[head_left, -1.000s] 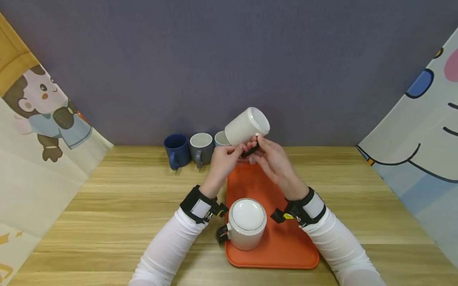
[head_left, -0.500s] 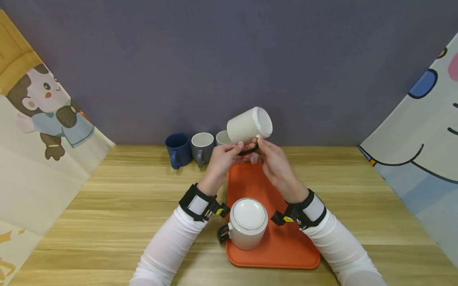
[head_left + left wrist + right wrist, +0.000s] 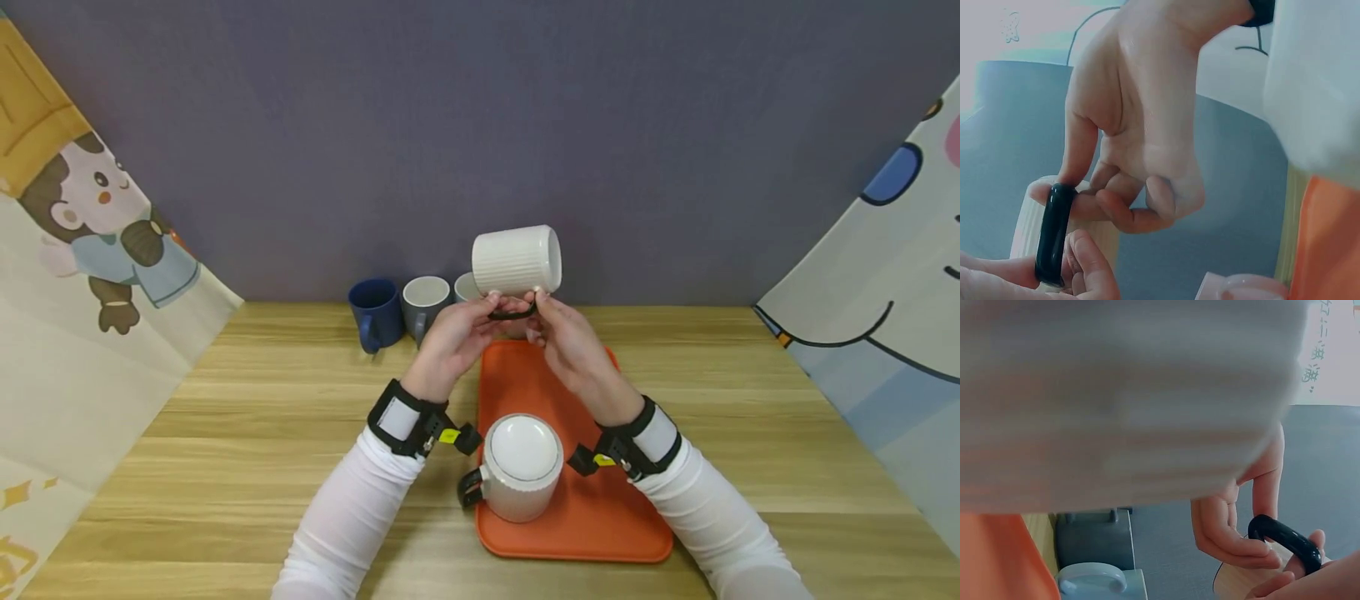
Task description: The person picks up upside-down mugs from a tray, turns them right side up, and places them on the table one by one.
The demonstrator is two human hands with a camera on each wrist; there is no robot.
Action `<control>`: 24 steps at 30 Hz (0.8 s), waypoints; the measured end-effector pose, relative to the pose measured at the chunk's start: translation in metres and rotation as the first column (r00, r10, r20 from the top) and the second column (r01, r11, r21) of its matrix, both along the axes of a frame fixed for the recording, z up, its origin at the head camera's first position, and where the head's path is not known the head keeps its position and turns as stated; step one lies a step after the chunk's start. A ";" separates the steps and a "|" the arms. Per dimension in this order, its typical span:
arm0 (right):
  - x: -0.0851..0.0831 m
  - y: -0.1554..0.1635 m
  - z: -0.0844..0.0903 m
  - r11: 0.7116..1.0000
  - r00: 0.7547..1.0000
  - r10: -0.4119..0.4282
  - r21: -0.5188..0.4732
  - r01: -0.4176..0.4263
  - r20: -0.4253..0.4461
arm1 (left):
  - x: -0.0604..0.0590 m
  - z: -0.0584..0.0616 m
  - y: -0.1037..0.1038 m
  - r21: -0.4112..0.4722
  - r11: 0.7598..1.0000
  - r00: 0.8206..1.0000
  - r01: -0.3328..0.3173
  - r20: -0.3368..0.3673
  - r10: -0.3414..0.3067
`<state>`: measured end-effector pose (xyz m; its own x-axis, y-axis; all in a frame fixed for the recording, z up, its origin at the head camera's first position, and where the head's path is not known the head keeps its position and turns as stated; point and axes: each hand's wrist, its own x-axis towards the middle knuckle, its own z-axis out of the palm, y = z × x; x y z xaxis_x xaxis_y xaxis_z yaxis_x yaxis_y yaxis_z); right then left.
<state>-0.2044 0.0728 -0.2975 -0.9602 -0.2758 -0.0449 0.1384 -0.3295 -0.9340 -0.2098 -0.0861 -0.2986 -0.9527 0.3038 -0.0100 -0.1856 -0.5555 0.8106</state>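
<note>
A white ribbed mug (image 3: pixel 510 260) is held up on its side above the far end of the tray, its base turned to the right. Its black handle (image 3: pixel 512 315) points down toward me. My left hand (image 3: pixel 453 337) pinches the left end of this handle with thumb and fingers. At the other end, close to the mug's base, my right hand (image 3: pixel 579 357) grips the handle too. Both wrist views show the glossy handle (image 3: pixel 1055 234) between the two hands. The mug's mouth is hidden. A second white mug (image 3: pixel 522 479) stands upside down on the orange tray (image 3: pixel 592 525).
Along the wall stand a blue mug (image 3: pixel 377 312), a grey mug (image 3: pixel 424 304) and a light mug (image 3: pixel 467 287) partly hidden behind the held one. A pale pink rounded thing (image 3: pixel 1247 289) shows in the left wrist view. The upturned mug's black handle overhangs the tray's left edge.
The held mug has turned from a slant, base up to the right, to nearly level. Its handle has swung to lie almost horizontal. My left hand has shifted slightly left.
</note>
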 end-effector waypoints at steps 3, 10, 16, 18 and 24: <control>-0.001 0.000 0.000 1.000 1.000 0.009 -0.008 -0.009 0.006 | 0.000 0.002 -0.001 0.050 0.998 0.999 0.036 0.013 -0.037; 0.001 -0.001 0.001 0.999 0.999 0.031 -0.032 -0.030 0.026 | -0.001 0.003 -0.001 0.209 0.977 0.993 0.050 0.093 -0.070; 0.002 -0.001 0.001 0.993 0.994 0.078 -0.094 -0.071 0.071 | -0.001 0.004 0.000 0.272 0.962 0.994 0.032 0.096 -0.060; 0.002 -0.001 0.002 0.989 0.993 0.090 -0.122 -0.080 0.081 | 0.000 0.005 0.000 0.264 0.964 0.996 0.029 0.077 -0.051; 0.000 -0.001 0.003 0.971 0.990 0.122 -0.217 -0.104 0.075 | 0.001 0.007 0.002 0.215 0.977 1.000 0.011 0.011 -0.013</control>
